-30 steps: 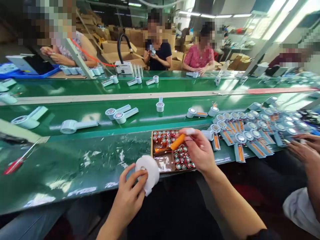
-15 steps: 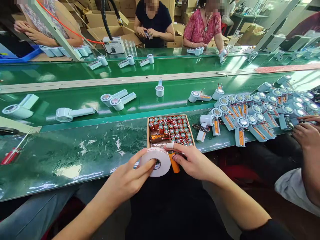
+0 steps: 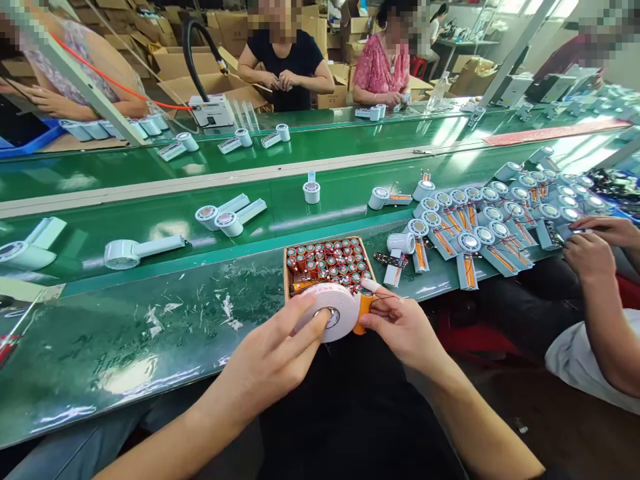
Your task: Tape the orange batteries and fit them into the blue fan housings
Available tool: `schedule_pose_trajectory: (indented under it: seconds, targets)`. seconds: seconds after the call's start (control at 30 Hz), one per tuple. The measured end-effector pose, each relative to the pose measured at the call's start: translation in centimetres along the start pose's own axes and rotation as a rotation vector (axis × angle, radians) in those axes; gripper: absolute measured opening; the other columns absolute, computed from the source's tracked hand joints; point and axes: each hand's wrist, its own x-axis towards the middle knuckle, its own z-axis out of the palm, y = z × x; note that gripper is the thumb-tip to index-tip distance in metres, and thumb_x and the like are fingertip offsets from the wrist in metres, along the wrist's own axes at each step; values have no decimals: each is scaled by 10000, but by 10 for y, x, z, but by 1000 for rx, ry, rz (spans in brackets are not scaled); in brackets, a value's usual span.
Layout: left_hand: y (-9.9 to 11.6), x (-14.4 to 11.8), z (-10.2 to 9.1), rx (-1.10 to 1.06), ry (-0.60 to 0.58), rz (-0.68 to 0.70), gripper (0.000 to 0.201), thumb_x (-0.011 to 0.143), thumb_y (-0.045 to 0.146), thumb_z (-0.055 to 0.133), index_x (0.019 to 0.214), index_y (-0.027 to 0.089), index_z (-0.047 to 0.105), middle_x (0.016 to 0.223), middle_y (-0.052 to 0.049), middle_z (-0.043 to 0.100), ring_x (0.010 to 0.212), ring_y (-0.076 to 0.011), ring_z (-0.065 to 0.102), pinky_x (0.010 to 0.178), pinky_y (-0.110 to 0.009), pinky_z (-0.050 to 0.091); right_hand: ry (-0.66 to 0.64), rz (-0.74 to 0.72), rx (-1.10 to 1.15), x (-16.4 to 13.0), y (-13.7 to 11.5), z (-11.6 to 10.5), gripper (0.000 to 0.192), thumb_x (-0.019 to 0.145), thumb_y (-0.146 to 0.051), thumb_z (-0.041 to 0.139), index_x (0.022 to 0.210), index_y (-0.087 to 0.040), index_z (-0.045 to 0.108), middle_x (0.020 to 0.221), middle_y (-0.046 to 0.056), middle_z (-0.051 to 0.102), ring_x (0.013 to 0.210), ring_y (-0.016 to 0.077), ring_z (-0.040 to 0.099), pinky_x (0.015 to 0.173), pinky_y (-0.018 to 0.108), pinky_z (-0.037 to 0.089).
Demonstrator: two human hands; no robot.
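Note:
My left hand (image 3: 285, 350) is closed on a roll of white tape (image 3: 345, 320), with fingers in its core. An orange battery (image 3: 363, 313) with thin wires is pinched in my right hand (image 3: 400, 327), its side against or very close to the roll's right edge. White tape or a finger cover wraps one right fingertip. Just beyond the hands, a cardboard box (image 3: 287, 273) holds several upright batteries with red wires; the roll hides its near part.
Pale blue fan bodies (image 3: 467, 243), several with orange batteries in their handles, crowd the bench on the right. Others lie along the green conveyor (image 3: 280, 193). A co-worker's hands (image 3: 595, 247) work at the right. A screwdriver (image 3: 10, 343) lies at far left. People sit opposite.
The tape roll and battery have moved slightly right and come closer together, the roll now overlapping the box's front. The view has shifted a little. A co-worker opposite has drawn an arm back.

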Motion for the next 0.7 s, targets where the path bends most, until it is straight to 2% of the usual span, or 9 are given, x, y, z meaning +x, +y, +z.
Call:
schedule_pose_trajectory:
  seconds: [0.13,0.2,0.27,0.33,0.43,0.5,0.6,0.67,0.7]
  targets:
    - [28,1,23,75,102,-150,359,951,70,577,1263,202,696,1109,-67,745,1212,-250,657,1069,-417,589,383,-80,408,1,23,35,542,892,-385,814,1354,-244,567,1187,85,750,1116,285,718,990,489,606]
    - [52,1,34,29,156,-244,286,961,136,611,1232,161,701,947,-82,729,1063,-249,680,946,-394,618,488,-89,502,2,28,45,553,875,-370,835,1338,-259,554,1203,98,747,1128,303,718,993,536,601]
    - [71,-3,40,-74,174,-293,274,962,157,615,1223,150,698,871,-79,702,953,-231,665,879,-377,612,481,-78,510,7,21,36,515,823,-330,881,1259,-254,619,1153,91,763,1091,309,732,992,557,602]
    - [76,-14,41,-196,148,-295,305,961,154,600,1249,193,691,867,-65,696,926,-214,643,935,-394,590,530,-161,481,17,3,3,389,804,-298,893,1146,-278,708,1148,51,765,1077,269,738,1030,502,595]
    - [49,-62,35,-191,97,-451,337,955,132,566,1247,239,697,905,-57,704,942,-207,628,1034,-440,541,819,-514,394,39,-23,-72,139,878,-294,828,972,-380,772,1299,-44,711,1225,140,661,1129,279,500]
    - [20,-113,28,-79,41,-699,305,943,184,590,1215,241,716,1004,-78,717,1021,-246,634,1015,-473,547,844,-575,401,45,-26,-113,264,794,-285,898,1020,-357,780,1272,-36,724,1157,146,698,1051,260,563]
    - [-19,-183,23,-118,-28,-944,442,864,454,709,1273,286,695,1267,-85,689,1225,-338,605,1022,-522,558,843,-396,420,33,-6,-141,437,686,-249,952,1081,-328,780,1188,19,753,1067,193,741,893,244,640]
    - [-43,-197,27,-197,42,-1048,549,854,565,683,1336,305,646,1394,-76,637,1315,-353,573,1069,-525,537,880,-222,382,16,15,-143,386,713,-280,921,1067,-350,785,1198,38,751,1111,221,728,901,251,627]
    - [-56,-189,30,-236,77,-1092,545,878,578,645,1350,306,628,1407,-74,633,1316,-342,581,1079,-511,532,903,-152,355,7,25,-142,340,737,-320,898,1055,-369,787,1204,35,750,1144,235,713,937,273,610]
